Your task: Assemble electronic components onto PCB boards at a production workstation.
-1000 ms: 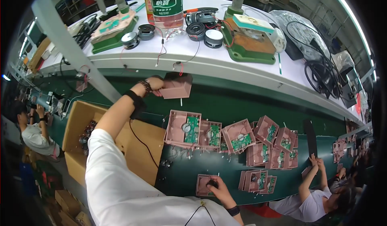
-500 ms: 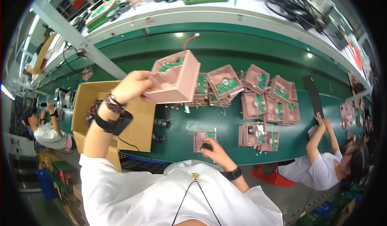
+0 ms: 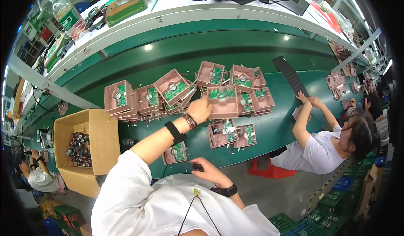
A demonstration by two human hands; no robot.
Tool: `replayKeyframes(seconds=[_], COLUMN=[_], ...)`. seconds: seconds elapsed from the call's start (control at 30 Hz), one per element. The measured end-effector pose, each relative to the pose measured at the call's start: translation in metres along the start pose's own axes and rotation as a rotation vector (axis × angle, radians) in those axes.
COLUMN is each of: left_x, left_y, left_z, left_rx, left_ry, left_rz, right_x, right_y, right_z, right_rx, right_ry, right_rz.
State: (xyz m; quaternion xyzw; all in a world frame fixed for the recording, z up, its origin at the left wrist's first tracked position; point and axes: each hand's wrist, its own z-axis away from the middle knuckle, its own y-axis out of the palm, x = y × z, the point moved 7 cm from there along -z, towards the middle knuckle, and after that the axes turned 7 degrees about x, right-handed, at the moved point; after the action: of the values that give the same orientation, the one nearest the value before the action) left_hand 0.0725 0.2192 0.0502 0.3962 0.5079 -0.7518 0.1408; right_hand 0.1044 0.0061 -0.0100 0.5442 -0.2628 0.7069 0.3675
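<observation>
My left hand (image 3: pixel 199 110) reaches across to the right-hand stacks, its fingers closed on the left edge of an open pink plastic housing (image 3: pixel 223 109). A green circuit board shows blurred inside that housing, which is tilted over the stack. Close to my body, my right hand (image 3: pixel 212 175) grips a small black rounded part (image 3: pixel 198 167); its exact kind is not clear. Just beyond that hand lies a single pink housing with a circuit board (image 3: pixel 179 151), partly covered by my left forearm.
Stacked pink housings (image 3: pixel 117 98) line the green bench. At left a cardboard carton (image 3: pixel 103 141) holds many small speakers (image 3: pixel 78 149). A dark speaker (image 3: pixel 128 142) lies beside it. At right a co-worker's hands (image 3: pixel 304 99) touch a black strip (image 3: pixel 290 76). A white shelf (image 3: pixel 202 14) spans the back.
My view has turned right. My left hand, earlier raising a pink housing near the carton, is now at a housing over the right-hand stacks. My right hand has drawn back from the single housing.
</observation>
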Motion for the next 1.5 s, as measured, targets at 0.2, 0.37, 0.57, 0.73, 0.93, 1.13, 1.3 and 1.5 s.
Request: replayKeyframes(seconds=[0.2, 0.37, 0.57, 0.73, 0.93, 1.13, 1.3, 1.5], left_x=[0.027, 0.040, 0.024, 0.053, 0.102, 0.125, 0.139, 0.155], left_y=[0.034, 0.031, -0.007, -0.049, 0.010, 0.028, 0.024, 0.027], left_z=[-0.009, -0.018, 0.038, 0.136, 0.227, 0.246, 0.246, 0.243], left_rx=[-0.058, -0.188, -0.196, -0.052, 0.165, 0.090, -0.019, -0.092], left_ry=[-0.089, -0.114, -0.165, -0.093, -0.187, -0.237, -0.315, -0.457], left_rz=[-0.174, -0.199, -0.364, 0.068, 0.800, 1.216, 1.234, 1.015], right_x=[-0.034, -0.027, 0.013, 0.037, 0.053, 0.059, 0.062, 0.062], right_y=[-0.019, -0.023, -0.025, -0.019, 0.023, 0.063, 0.081, 0.078], right_z=[0.025, 0.022, 0.000, -0.022, -0.055, -0.065, -0.072, -0.077], right_rx=[-0.136, -0.124, -0.316, -0.529, -0.289, -0.009, 0.179, 0.115], right_ry=[0.136, 0.098, -0.116, -0.277, -0.333, -0.539, -0.437, -0.343], right_rz=[-0.226, -0.159, -0.127, 0.173, 0.516, 0.809, 0.877, 0.723])
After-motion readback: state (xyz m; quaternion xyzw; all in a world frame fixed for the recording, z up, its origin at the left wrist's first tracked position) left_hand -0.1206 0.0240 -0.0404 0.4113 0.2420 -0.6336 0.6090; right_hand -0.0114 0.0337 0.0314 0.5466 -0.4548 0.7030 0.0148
